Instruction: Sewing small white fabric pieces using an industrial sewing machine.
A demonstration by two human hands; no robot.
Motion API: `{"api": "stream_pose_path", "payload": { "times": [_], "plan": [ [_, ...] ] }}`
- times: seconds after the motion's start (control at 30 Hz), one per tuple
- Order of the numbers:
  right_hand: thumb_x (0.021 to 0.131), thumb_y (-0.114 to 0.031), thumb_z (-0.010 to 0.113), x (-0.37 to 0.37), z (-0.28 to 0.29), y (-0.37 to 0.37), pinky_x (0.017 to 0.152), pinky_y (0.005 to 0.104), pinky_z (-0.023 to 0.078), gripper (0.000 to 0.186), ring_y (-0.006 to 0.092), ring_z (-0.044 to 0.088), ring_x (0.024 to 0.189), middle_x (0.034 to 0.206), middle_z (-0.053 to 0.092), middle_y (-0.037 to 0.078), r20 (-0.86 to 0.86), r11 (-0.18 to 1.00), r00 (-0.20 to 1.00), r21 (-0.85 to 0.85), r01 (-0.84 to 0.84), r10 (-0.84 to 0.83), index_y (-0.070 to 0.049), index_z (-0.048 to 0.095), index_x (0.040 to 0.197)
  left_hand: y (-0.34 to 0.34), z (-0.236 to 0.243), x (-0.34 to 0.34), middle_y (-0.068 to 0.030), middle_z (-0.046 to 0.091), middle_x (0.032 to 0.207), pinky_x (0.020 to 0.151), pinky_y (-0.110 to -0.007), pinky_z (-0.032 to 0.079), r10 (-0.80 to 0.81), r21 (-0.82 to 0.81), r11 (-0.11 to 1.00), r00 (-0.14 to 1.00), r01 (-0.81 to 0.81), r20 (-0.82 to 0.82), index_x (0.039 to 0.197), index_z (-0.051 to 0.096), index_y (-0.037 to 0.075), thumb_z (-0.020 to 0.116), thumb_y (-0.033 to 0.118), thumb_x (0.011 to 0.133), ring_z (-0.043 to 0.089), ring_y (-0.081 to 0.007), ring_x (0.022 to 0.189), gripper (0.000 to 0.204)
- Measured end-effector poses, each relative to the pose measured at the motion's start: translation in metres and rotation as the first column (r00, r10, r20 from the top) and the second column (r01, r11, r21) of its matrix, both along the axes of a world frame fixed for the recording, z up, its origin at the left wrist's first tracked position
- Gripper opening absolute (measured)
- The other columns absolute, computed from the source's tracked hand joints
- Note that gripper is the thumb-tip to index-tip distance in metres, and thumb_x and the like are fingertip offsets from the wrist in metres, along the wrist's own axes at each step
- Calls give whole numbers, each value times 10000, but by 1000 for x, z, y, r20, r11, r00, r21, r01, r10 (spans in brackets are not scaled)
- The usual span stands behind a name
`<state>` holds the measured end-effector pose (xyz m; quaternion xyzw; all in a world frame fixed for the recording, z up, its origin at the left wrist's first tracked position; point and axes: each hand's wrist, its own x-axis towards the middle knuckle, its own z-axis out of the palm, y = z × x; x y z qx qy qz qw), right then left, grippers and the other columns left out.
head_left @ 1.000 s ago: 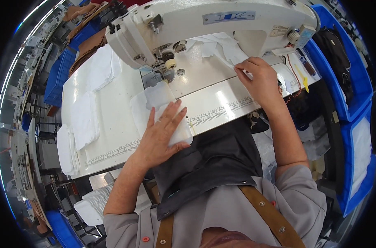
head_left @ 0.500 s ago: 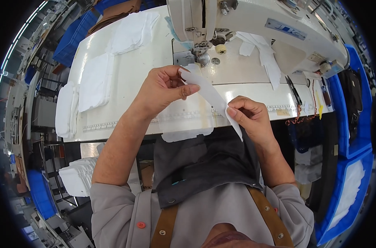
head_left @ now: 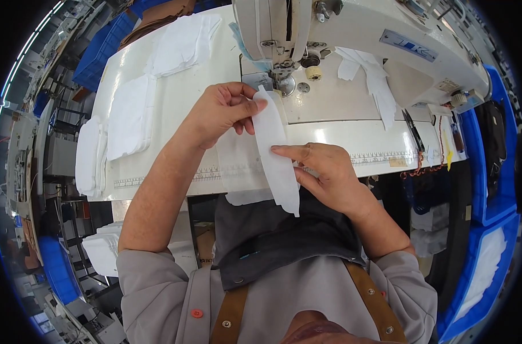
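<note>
In my left hand (head_left: 232, 112), thumb and fingers pinch the upper end of a narrow white fabric strip (head_left: 272, 137). It hangs at a slant toward the table's front edge, its lower end over my dark apron. My right hand (head_left: 324, 172) is beside the strip, forefinger stretched out to its right edge and thumb apart lower down. Beneath the strip a thin, see-through white sheet (head_left: 241, 166) lies on the table and hangs a little over the front edge. Just beyond my hands is the needle area of a sewing machine (head_left: 284, 83).
Stacks of white fabric pieces (head_left: 129, 114) lie on the table's left side. White strips (head_left: 375, 86) lie under the machine arm. Black tweezers (head_left: 413, 129) are at the right, near a blue bin (head_left: 479, 195). Another white stack (head_left: 103, 252) sits below the table's left side.
The strip has swung from a diagonal to a steeper, flatter hang. My right hand has loosened its pinch on the lower part, fingers now spread. My left hand still pinches the top.
</note>
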<state>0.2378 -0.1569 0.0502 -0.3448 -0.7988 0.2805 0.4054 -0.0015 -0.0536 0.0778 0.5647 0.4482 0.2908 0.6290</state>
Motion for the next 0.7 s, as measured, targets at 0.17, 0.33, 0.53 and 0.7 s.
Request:
{"api": "stream_pose_path", "payload": {
  "times": [0.17,0.33,0.53,0.7],
  "plan": [
    [782,-22,703,-7,-18,9,703,382,569,413,243,684,814,964,706,117,147,928,978,362,87,-149,-58,738,1192,27,-17,10,-17,699,788,586,-232,463,75,230,973,953,-6,-292,989,745,-20,826,152,889,616,-70,668,215],
    [763,-48,671,-3,-22,13,810,391,577,383,283,682,971,1108,688,140,259,930,940,345,124,-221,-28,741,1139,34,-32,24,-9,700,776,608,-244,456,189,445,895,899,8,-396,956,768,-22,823,138,869,560,-59,688,191],
    [757,-63,651,1,-25,14,851,395,577,383,298,685,978,1129,695,145,265,928,941,358,106,-210,13,726,1124,28,-45,27,5,695,766,608,-252,451,243,466,883,907,-60,-343,922,784,-2,821,136,867,529,-60,677,153],
    [749,-63,660,0,-25,16,831,388,579,391,292,686,964,1128,697,142,248,930,947,352,107,-203,9,729,1127,29,-48,25,10,690,778,598,-250,428,246,501,863,919,-64,-307,915,774,9,810,118,868,514,-58,679,125]
  ]
}}
